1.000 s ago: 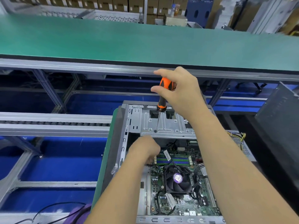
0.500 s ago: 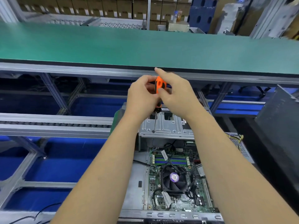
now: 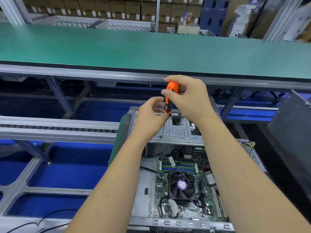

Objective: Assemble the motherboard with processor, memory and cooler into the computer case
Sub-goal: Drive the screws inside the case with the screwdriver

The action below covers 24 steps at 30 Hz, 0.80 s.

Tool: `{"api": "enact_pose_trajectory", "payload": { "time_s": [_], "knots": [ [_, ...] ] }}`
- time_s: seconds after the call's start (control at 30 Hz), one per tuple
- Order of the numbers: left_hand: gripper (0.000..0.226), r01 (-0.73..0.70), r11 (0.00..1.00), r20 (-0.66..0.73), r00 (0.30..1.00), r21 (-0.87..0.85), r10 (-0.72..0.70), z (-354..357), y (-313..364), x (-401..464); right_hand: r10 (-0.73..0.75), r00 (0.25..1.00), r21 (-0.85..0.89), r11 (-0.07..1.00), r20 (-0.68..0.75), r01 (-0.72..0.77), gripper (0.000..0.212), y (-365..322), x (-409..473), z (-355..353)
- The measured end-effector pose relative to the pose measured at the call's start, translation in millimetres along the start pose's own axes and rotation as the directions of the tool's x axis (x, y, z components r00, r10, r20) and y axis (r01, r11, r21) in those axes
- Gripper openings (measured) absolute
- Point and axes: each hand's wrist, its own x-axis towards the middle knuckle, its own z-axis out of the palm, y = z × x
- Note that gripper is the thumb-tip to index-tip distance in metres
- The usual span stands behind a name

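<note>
1. Head view looks down into an open computer case [image 3: 143,190], bare grey metal, lying on its side. A green motherboard [image 3: 190,209] sits inside it, with a black cooler [image 3: 182,186] whose fan has a purple hub label, and a row of blue and green memory slots [image 3: 184,167] just beyond the cooler. Black cables cross the board. A silver drive bracket [image 3: 178,132] spans the far end of the case.
2. Beyond the case runs a long green counter [image 3: 151,47] with a grey metal edge. To the left is a grey roller rail [image 3: 55,127] over blue flooring, and stacked brown cartons [image 3: 107,9] line the back of the room. A dark panel [image 3: 291,132] leans at the right.
3. An orange-and-black screwdriver [image 3: 169,98] stands nearly upright above the bracket, its tip at a point on the bracket's near left part. The right hand [image 3: 188,96] curls its fingers and thumb around the orange top of the handle. The left hand [image 3: 151,115] is just beside the lower handle with loosely curled fingers; whether it touches the handle cannot be told. Both hands are above the far end of the case, with the motherboard nearer the viewer between the forearms.
</note>
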Motion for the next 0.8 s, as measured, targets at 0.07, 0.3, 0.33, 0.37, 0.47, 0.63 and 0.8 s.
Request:
{"api": "enact_pose_trajectory", "payload": {
  "time_s": [0.07,0.3,0.33,0.37,0.47,0.63,0.8],
  "knots": [
    [0.028,0.115,0.993,-0.113,0.987,0.031,-0.111,8,-25,-8,0.002,1.000,-0.012,1.000,-0.016,-0.002,0.034,0,-2,2],
    [0.018,0.166,0.960,-0.015,0.986,0.227,-0.167,30,-75,-15,-0.005,1.000,0.096,0.995,-0.001,0.005,0.033,2,-6,3],
    [0.016,0.148,0.961,-0.017,0.989,0.234,-0.149,31,-75,-13,-0.019,1.000,0.076,0.997,-0.010,0.019,0.035,0,-6,4],
    [0.015,0.132,0.960,-0.016,0.991,0.248,-0.132,32,-75,-11,-0.032,0.999,0.055,0.998,-0.006,0.032,0.037,0,-7,5],
    [0.014,0.068,0.951,0.029,0.996,0.303,-0.080,28,-79,-6,-0.026,0.997,0.083,0.996,0.072,0.020,0.043,-1,-9,6],
    [0.011,0.042,0.968,0.106,0.992,0.248,-0.070,22,-90,-4,0.000,1.000,0.093,0.996,0.030,-0.003,0.039,2,-8,5],
    [0.014,0.008,0.968,0.139,0.989,0.252,-0.045,23,-97,-6,-0.035,0.997,0.174,0.985,0.068,0.023,0.044,5,-8,8]
  ]
}}
